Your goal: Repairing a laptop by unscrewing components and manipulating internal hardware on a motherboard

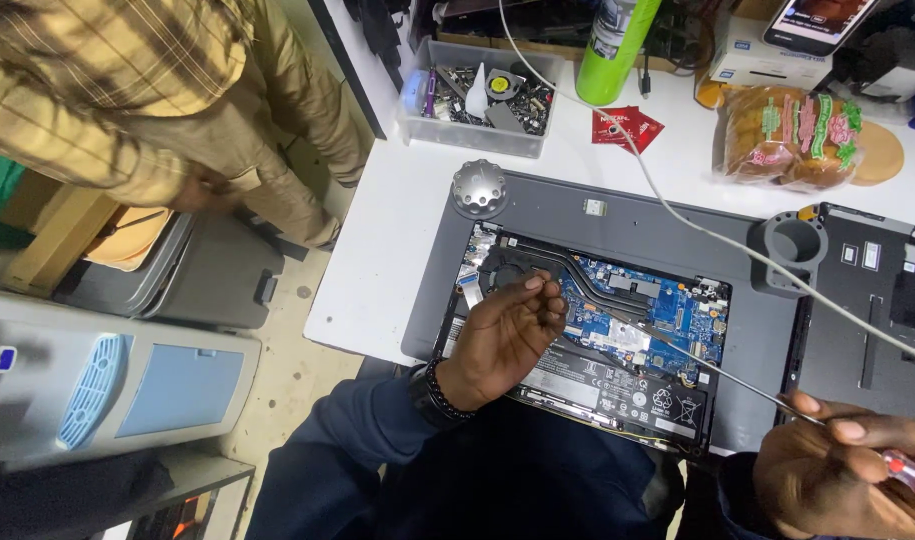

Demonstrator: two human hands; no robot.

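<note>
An opened laptop lies on a grey mat, its blue circuit board, fan and black battery exposed. My left hand rests on the laptop's left side, its fingers curled together over the fan area and pinching something too small to make out. My right hand, at the lower right, grips a red-handled screwdriver. Its long thin shaft reaches left, with the tip over the board.
A removed laptop base cover lies at the right. A clear box of small parts, a green bottle, a red sachet and wrapped buns sit at the back. A white cable crosses the mat. Another person in a plaid shirt stands at left.
</note>
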